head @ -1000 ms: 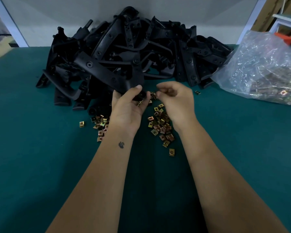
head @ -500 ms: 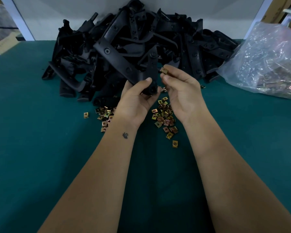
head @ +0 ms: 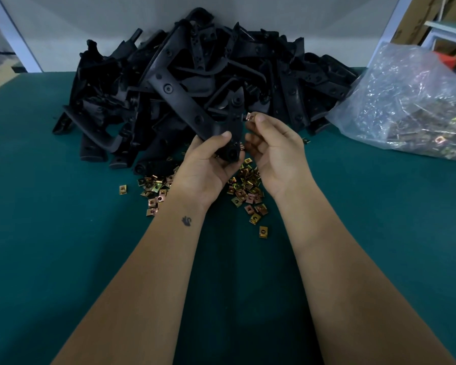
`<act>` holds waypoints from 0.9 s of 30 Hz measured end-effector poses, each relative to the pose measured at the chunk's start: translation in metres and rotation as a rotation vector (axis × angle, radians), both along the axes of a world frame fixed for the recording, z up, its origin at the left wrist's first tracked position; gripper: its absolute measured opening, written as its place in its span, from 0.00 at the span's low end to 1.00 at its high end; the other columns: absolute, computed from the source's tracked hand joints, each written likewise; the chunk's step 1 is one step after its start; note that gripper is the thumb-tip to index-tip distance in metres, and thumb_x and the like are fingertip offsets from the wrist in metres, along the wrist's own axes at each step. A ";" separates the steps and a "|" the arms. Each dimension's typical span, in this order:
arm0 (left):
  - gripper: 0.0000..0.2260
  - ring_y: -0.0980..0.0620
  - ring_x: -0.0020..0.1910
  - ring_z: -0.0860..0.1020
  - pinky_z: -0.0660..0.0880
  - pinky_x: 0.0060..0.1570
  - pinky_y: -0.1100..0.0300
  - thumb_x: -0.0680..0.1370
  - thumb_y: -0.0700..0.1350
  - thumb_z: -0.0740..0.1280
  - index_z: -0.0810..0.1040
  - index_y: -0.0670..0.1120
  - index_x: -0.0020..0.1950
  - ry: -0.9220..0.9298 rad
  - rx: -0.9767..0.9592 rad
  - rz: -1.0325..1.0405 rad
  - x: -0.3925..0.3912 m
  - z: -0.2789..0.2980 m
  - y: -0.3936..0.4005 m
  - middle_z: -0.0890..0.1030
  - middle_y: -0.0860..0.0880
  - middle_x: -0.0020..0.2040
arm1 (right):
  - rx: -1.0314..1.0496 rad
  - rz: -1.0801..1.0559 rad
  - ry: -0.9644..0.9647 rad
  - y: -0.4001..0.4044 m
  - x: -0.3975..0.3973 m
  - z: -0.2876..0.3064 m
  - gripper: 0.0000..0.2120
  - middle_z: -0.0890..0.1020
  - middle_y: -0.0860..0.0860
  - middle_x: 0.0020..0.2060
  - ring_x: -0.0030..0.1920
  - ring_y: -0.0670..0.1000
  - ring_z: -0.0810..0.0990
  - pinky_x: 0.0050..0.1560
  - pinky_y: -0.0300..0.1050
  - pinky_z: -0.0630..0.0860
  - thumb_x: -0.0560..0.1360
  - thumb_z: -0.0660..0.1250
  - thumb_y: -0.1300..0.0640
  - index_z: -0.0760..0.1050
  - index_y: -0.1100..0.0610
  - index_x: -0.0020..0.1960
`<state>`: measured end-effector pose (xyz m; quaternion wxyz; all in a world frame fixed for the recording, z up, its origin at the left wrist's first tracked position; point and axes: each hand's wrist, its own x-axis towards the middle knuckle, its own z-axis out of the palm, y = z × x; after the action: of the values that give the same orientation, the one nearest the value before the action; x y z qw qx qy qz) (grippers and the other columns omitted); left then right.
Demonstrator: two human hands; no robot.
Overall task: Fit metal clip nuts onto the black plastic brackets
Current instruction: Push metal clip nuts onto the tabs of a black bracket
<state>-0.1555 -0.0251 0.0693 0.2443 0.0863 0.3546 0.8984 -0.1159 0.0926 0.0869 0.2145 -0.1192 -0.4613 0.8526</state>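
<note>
Item: bracket (head: 195, 111), black plastic, long and flat, held above the green table (head: 63, 259); my left hand (head: 208, 164) grips its near end, thumb over the top face and fingers curled beneath. Long axis: runs from my left hand up and away to the left, far end over the bracket pile (head: 287, 75); a pointed tab at the held end stands upward, its right edge facing my other hand. Item: clip nut (head: 251, 116), brass-coloured, pinched between thumb and forefinger of my right hand (head: 271, 148), remaining fingers loosely curled. Relation: nut sits just right of the tab edge, level with it, very close; whether it touches I cannot tell, nor which way its open side faces, too small to read. Nearer hand to the joint: right. Judgement: next move is a short leftward slide of the nut onto that edge, bracket kept steady. Stock: loose nuts (head: 248, 191) on the table under both wrists; clear bag (head: 406, 101) of more at right
</note>
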 end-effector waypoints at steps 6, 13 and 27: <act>0.10 0.48 0.52 0.80 0.80 0.42 0.57 0.78 0.36 0.66 0.75 0.45 0.58 0.006 -0.050 0.004 0.002 0.000 0.001 0.81 0.46 0.54 | 0.064 0.003 -0.036 -0.004 0.001 0.002 0.05 0.84 0.53 0.40 0.41 0.51 0.81 0.45 0.44 0.79 0.78 0.67 0.64 0.81 0.59 0.46; 0.05 0.48 0.50 0.80 0.80 0.43 0.56 0.78 0.36 0.67 0.75 0.45 0.50 -0.030 -0.021 0.015 0.001 -0.001 0.000 0.82 0.46 0.51 | 0.014 -0.002 -0.036 -0.005 0.002 0.002 0.06 0.84 0.51 0.36 0.34 0.47 0.80 0.39 0.39 0.78 0.79 0.66 0.63 0.81 0.58 0.45; 0.14 0.50 0.50 0.82 0.79 0.43 0.57 0.78 0.35 0.67 0.75 0.50 0.60 0.052 -0.048 0.004 0.001 -0.001 0.001 0.83 0.49 0.52 | 0.117 0.062 -0.045 -0.010 0.002 0.003 0.05 0.83 0.56 0.45 0.46 0.54 0.79 0.53 0.51 0.77 0.77 0.68 0.64 0.80 0.58 0.44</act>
<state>-0.1545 -0.0242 0.0681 0.2354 0.1030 0.3826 0.8875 -0.1136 0.0823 0.0895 0.1843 -0.1115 -0.5184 0.8275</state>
